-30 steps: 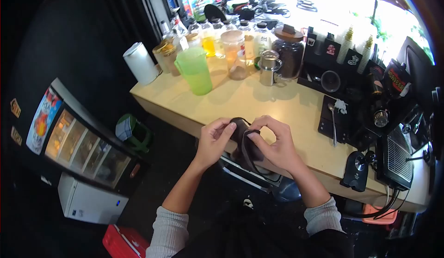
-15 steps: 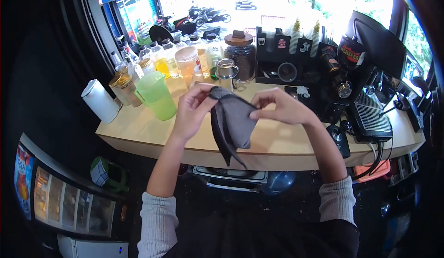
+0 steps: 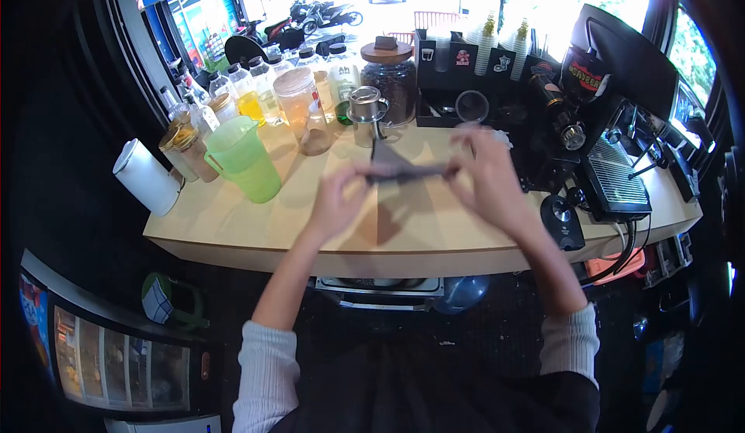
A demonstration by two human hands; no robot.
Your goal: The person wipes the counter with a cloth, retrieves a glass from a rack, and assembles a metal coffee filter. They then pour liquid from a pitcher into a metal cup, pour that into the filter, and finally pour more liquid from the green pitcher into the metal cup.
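My left hand [image 3: 339, 199] and my right hand [image 3: 489, 178] each pinch one end of a dark grey cloth [image 3: 396, 168]. The cloth is stretched out flat between them, above the light wooden counter [image 3: 233, 223]. Both hands and the cloth are blurred by motion. A metal cup [image 3: 365, 115] stands just behind the cloth.
A green plastic pitcher [image 3: 242, 160] and a white paper roll [image 3: 144, 177] stand at the left. Jars and bottles [image 3: 299, 99] line the back, with a coffee-bean jar [image 3: 392, 80]. A coffee machine [image 3: 613, 107] fills the right. A display fridge [image 3: 101, 348] sits lower left.
The hands lifted the bunched cloth from the counter's front edge, unfolded it and pulled it out flat and wide between them. The view shifted toward the counter.
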